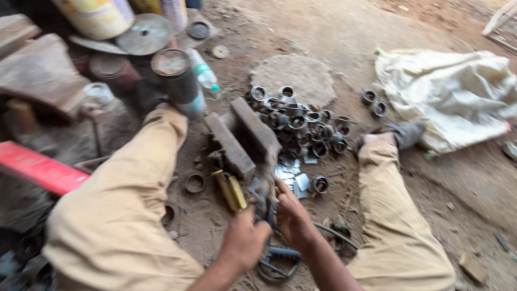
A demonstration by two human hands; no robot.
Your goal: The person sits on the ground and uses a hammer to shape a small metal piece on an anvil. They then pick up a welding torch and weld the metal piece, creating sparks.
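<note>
Your left hand (245, 245) is closed around the handle end of a dark metal tool (265, 202), low between your knees. Your right hand (291, 213) is clamped on the same tool just beside it, slightly further from you. Motion blur hides the fingers' exact seat. The tool's long axis runs away from you, from both hands up toward the two heavy steel blocks (245, 137) standing on the dirt floor (441, 183), and its far end reaches the blocks' near end. A yellow-handled piece (230, 189) lies just left of the tool. Beyond the blocks sits a pile of short metal rings (301, 121); flat cut plates (291, 170) lie near your right hand.
</note>
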